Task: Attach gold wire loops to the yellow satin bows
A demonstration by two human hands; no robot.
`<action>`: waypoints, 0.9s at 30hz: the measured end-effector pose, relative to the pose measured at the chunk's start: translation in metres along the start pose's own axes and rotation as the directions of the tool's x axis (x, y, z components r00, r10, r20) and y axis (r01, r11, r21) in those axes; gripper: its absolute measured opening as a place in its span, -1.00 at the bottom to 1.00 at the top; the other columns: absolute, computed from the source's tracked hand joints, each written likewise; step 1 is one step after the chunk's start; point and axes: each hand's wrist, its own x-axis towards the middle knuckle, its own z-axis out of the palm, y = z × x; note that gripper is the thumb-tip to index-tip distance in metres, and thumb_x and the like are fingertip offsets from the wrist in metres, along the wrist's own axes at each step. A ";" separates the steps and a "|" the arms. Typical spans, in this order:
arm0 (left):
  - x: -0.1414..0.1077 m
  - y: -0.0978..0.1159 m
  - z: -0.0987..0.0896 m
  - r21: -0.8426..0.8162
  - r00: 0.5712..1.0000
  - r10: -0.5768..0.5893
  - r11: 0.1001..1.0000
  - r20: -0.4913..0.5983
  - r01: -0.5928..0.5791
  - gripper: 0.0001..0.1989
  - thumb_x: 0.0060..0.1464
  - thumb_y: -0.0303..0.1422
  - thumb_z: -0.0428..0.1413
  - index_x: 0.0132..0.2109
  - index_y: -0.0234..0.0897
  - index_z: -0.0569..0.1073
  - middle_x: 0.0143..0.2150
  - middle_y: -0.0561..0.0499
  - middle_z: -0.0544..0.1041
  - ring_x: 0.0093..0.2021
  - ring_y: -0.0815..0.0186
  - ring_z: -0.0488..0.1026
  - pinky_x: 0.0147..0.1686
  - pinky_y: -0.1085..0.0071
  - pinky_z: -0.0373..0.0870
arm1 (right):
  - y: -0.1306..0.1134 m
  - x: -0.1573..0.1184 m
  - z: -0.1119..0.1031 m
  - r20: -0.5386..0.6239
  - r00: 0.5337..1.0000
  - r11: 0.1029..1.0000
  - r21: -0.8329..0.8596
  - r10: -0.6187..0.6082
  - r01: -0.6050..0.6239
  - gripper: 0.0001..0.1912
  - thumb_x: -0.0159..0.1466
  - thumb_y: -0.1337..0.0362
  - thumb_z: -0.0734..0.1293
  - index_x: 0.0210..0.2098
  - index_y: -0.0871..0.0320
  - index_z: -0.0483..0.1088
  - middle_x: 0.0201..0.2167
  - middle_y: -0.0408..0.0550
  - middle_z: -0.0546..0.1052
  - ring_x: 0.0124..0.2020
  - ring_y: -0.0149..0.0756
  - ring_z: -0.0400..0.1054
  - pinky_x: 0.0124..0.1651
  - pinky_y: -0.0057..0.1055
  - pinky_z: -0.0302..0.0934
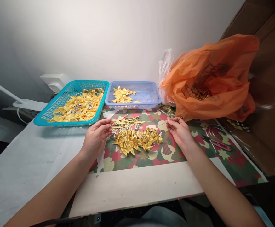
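Observation:
My left hand is closed in a pinch at the left end of a loose pile of gold twist ties. What lies between its fingertips is too small to make out. Opposite it, my right hand pinches thumb against fingers, with a faint thin strand seeming to stick out to the left. Between the hands lies a row of yellow ribbon bows with curled gold ties on them. A few silver bells rest between this row and the pile.
A teal basket holds yellow bows, bells and gold ties. Beside it stands a blue basket with fewer bows. An orange plastic bag gapes at the right, near pink-handled snips. A white lamp base stands at left.

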 end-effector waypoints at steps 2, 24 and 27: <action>0.000 0.000 -0.001 0.007 1.000 0.001 1.000 -0.006 -0.001 -0.77 -0.36 -0.44 0.32 -0.40 -0.29 0.57 -0.37 0.05 0.51 -0.50 0.48 0.35 -0.49 0.54 0.37 | 0.000 -0.001 0.000 0.002 1.000 1.000 -0.002 0.004 -0.004 -0.55 -0.24 0.43 0.59 -0.56 0.12 0.24 -0.50 -0.25 0.57 -0.48 -0.46 0.46 -0.41 -0.56 0.36; 0.001 -0.004 -0.006 0.057 0.999 0.032 0.998 0.014 -0.033 -0.74 -0.25 -0.38 0.35 -0.30 -0.25 0.58 -0.28 -0.02 0.62 -0.40 0.37 0.50 -0.45 0.51 0.41 | -0.001 0.000 0.000 0.008 1.000 1.000 -0.005 0.007 -0.007 -0.54 -0.23 0.43 0.60 -0.54 0.13 0.23 -0.51 -0.22 0.57 -0.50 -0.50 0.45 -0.40 -0.60 0.35; 0.001 -0.003 -0.006 0.054 0.999 0.031 0.998 0.006 -0.031 -0.72 -0.25 -0.38 0.36 -0.28 -0.25 0.58 -0.26 -0.03 0.64 -0.40 0.39 0.50 -0.45 0.53 0.41 | -0.001 -0.001 0.001 0.001 1.000 1.000 -0.001 0.008 -0.008 -0.54 -0.23 0.43 0.59 -0.55 0.13 0.24 -0.50 -0.23 0.57 -0.49 -0.49 0.45 -0.39 -0.59 0.35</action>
